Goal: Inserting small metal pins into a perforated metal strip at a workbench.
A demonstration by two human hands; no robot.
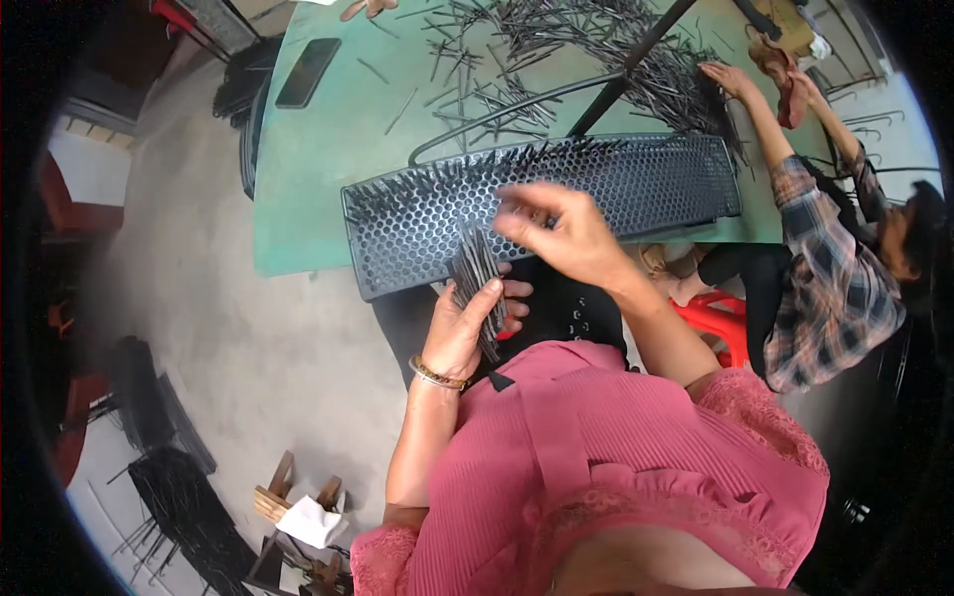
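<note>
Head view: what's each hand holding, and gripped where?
Left hand grips a bundle of thin dark metal rods around its lower half. Right hand over the black perforated tray: blurred, cannot tell.

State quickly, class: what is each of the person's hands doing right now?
Left hand: closed around a bundle of thin dark metal pins.
Right hand: fingers spread over the black perforated honeycomb tray; whether it holds anything cannot be told.
</note>
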